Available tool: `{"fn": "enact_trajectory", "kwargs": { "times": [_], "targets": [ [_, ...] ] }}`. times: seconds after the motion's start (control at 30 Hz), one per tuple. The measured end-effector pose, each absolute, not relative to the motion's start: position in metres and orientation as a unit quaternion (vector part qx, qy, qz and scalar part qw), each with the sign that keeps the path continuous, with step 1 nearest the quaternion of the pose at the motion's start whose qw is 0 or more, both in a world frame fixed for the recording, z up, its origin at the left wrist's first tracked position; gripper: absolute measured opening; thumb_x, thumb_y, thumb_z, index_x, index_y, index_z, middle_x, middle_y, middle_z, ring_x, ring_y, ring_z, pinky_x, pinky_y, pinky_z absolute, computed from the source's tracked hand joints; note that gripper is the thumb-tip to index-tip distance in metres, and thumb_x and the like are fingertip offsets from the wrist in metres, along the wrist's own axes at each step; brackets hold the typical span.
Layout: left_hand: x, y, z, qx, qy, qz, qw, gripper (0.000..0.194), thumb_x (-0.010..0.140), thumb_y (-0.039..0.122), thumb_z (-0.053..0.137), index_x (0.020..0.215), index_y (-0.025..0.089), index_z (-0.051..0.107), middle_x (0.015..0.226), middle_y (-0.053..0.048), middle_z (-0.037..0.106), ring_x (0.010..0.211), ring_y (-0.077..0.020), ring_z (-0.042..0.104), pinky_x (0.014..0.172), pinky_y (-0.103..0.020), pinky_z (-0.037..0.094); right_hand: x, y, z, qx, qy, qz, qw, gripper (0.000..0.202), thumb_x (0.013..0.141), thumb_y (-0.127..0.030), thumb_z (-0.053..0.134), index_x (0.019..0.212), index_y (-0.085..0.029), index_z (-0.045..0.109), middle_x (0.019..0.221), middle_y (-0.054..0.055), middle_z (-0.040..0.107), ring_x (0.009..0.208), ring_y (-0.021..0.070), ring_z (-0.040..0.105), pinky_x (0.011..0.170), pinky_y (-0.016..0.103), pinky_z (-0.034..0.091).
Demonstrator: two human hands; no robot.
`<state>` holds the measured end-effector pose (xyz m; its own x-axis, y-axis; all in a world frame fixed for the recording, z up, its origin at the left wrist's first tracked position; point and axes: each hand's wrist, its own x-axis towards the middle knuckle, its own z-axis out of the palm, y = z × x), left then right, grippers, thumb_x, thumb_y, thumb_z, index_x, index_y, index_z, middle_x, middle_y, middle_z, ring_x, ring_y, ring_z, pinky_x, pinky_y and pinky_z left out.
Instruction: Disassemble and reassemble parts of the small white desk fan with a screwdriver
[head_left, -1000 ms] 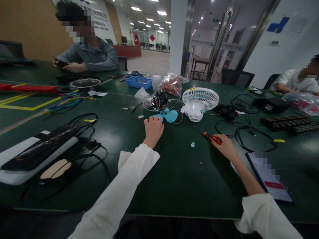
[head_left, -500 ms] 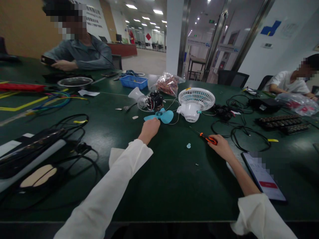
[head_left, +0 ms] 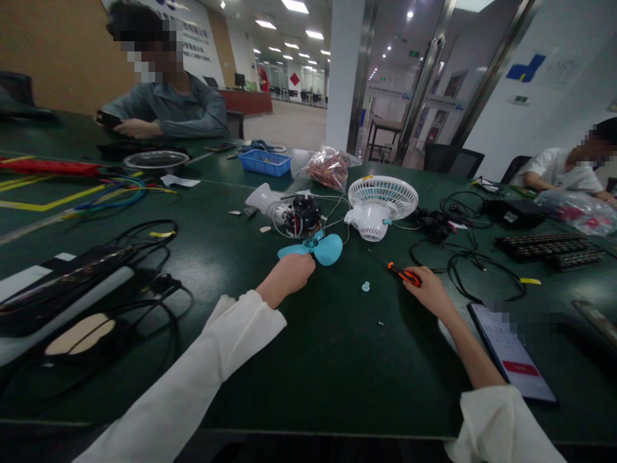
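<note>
My left hand (head_left: pixel 290 275) is closed on the near edge of a light-blue fan blade (head_left: pixel 330 250). Just behind the blade lies a fan motor (head_left: pixel 304 216) with exposed wires, joined to a white plastic stand part (head_left: pixel 264 199). To its right stands a white fan head with a grille (head_left: pixel 371 222). My right hand (head_left: pixel 424 287) rests at the table and grips a screwdriver (head_left: pixel 405 274) by its orange and black handle, shaft pointing away to the left. Between my hands sit a small light-blue cap (head_left: pixel 366 287) and a tiny screw (head_left: pixel 380 323).
A phone (head_left: pixel 513 354) lies right of my right forearm. Black cables (head_left: pixel 475 270) and dark strips (head_left: pixel 547 249) spread at the right, a power strip (head_left: pixel 62 280) at the left. Farther back are a blue basket (head_left: pixel 265 164) and a plastic bag (head_left: pixel 328 168). Two other people sit across the table.
My left hand has drawn the fan blade a little toward me, and the blade now stands more tilted, apart from the motor. My right hand stays with the screwdriver.
</note>
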<state>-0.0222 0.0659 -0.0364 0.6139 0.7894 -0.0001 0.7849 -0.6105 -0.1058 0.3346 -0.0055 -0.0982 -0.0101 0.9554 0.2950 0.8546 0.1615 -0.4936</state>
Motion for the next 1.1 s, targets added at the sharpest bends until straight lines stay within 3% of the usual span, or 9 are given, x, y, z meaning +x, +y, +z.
{"fn": "enact_trajectory", "kwargs": {
  "times": [0.4,0.7,1.1],
  "targets": [
    [-0.026,0.005,-0.010,-0.953,-0.284,0.087,0.055,0.023,0.085,0.017,0.046,0.068,0.016,0.062,0.071,-0.004,0.066,0.065,-0.0168,0.062,0.061,-0.030,0.045,0.331,-0.009,-0.098,-0.658,-0.709,0.081,0.243,0.035,0.083,-0.030,0.054,0.114,-0.016,0.062,0.104,0.010,0.060,0.092,0.0226,0.062,0.089,0.035,0.047],
    [-0.015,-0.015,-0.013,-0.973,-0.217,0.055,0.050,0.024,0.083,0.018,0.048,0.061,0.016,0.058,0.062,-0.002,0.064,0.053,-0.0142,0.057,0.053,-0.029,0.040,0.331,-0.008,-0.103,-0.659,-0.712,0.067,0.231,0.042,0.084,-0.032,0.054,0.123,-0.016,0.057,0.113,0.013,0.057,0.104,0.0257,0.057,0.096,0.040,0.043],
    [-0.012,-0.027,-0.011,-0.977,-0.214,0.019,0.001,0.022,0.078,0.016,0.050,0.057,0.017,0.055,0.057,-0.001,0.060,0.049,-0.0138,0.054,0.049,-0.027,0.039,0.327,-0.009,-0.101,-0.641,-0.701,0.009,0.313,0.034,0.081,-0.026,0.056,0.113,-0.020,0.063,0.115,0.014,0.057,0.109,0.0293,0.053,0.097,0.048,0.042]
  ]
}}
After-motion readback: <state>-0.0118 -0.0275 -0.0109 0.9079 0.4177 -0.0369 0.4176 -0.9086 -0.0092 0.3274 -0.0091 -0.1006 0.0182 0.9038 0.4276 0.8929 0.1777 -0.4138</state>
